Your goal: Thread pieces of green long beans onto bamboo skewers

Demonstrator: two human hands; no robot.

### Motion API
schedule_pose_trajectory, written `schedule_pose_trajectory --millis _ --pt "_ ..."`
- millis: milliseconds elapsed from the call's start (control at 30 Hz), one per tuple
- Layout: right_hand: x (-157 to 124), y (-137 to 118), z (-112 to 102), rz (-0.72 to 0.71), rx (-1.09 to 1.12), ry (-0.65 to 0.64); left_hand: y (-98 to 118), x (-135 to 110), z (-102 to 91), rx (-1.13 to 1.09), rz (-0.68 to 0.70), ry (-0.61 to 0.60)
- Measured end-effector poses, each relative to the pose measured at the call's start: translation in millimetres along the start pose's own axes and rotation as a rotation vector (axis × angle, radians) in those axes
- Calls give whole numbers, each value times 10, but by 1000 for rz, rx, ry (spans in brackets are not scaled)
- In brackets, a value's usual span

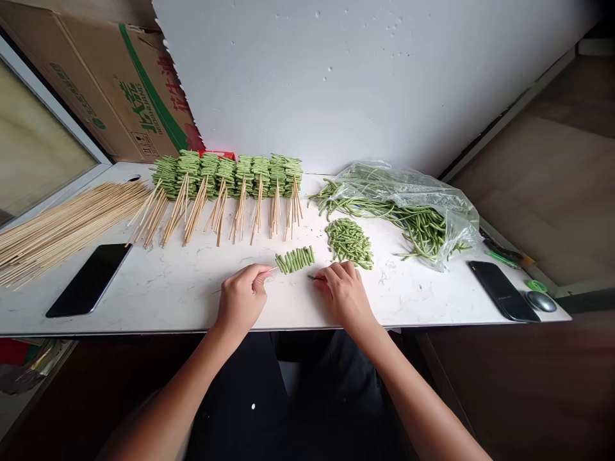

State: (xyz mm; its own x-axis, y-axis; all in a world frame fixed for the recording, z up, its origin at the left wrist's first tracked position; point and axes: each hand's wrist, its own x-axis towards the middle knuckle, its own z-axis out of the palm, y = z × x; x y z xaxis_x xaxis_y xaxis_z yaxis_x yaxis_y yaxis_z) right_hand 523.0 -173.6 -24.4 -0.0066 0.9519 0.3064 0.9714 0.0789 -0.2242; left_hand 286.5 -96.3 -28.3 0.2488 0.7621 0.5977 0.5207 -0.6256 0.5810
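A: Bean skewer (295, 259) lies just over the table (168, 288), with the left hand (241, 296) fingers pinching its stick.
B: Right hand (343, 294) fingers pinch one bean piece (313, 278). Pushed off-centre, I'd say the point could split it or prick a fingertip.

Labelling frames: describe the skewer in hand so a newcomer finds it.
On the white table, look near the front edge. There the left hand pinches the skewer; the right hand holds a bean piece. Unlike the stacked skewers behind, it lies alone, crosswise.
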Motion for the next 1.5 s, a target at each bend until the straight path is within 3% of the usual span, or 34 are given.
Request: schedule_pose_trajectory --millis 333,567,700,833,1000,1133,1500 --pt "6 -19 47 -70 -23 101 -6 -20 35 -14 9 -10" --pt "70 83 -113 11 299 274 -4 -23 25 -9 22 -4" --pt "79 198 -113 224 613 285 8 -28 29 -15 35 -4" --pt "99 257 -116 494 1115 216 51 -34 32 -28 63 -12" --pt "121 189 -215 587 1492 34 106 -50 39 -34 85 -27" --pt "114 120 -244 633 1588 -26 126 -55 48 -34 102 -28" --pt "110 107 -143 648 1643 -9 128 -73 63 -34 101 -33"
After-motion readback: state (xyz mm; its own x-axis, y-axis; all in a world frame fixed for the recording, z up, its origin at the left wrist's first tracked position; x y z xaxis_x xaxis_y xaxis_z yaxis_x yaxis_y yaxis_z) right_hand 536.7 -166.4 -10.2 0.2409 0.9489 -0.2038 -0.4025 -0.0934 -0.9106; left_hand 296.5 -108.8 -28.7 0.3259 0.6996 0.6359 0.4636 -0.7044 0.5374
